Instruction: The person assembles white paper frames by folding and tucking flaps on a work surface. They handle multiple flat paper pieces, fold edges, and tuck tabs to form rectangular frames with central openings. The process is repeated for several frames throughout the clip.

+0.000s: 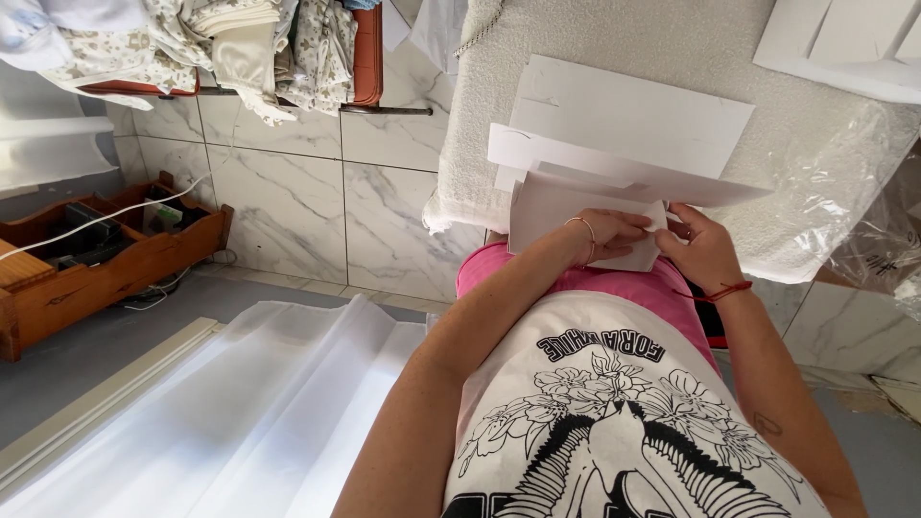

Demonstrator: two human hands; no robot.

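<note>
White card sheets (585,216) sit gripped in both hands at the near edge of the stack. Left hand (614,233): fingers curled over the lowest sheet's near edge, thumb side up, thin bracelet (587,235) on the wrist; closed on the sheet. Right hand (705,251): fingertips pinching the same sheet's near right corner, red cord (721,293) around the wrist; also closed on the sheet. The two hands lie just beside each other, nearly touching.

Held sheets overlap a fan of larger white card pieces (628,129), stacked unevenly, corners offset, one long piece jutting right. Stack rests on a pale textured cloth (480,115) covering a raised surface in the far centre. More flat white pieces (844,43) at far right on the same surface, with clear plastic film (863,163) draped just near them.

Near the hands: pink fabric (576,278) at the person's waist, then a white printed shirt (614,432) filling the near centre.

Left side: marble-pattern floor tiles (288,192), a wooden tray (106,259) holding small dark items and a white cable (106,216), folded pale cloths (230,43) at far left, sheer white fabric (240,412) spread in pleats at near left.
</note>
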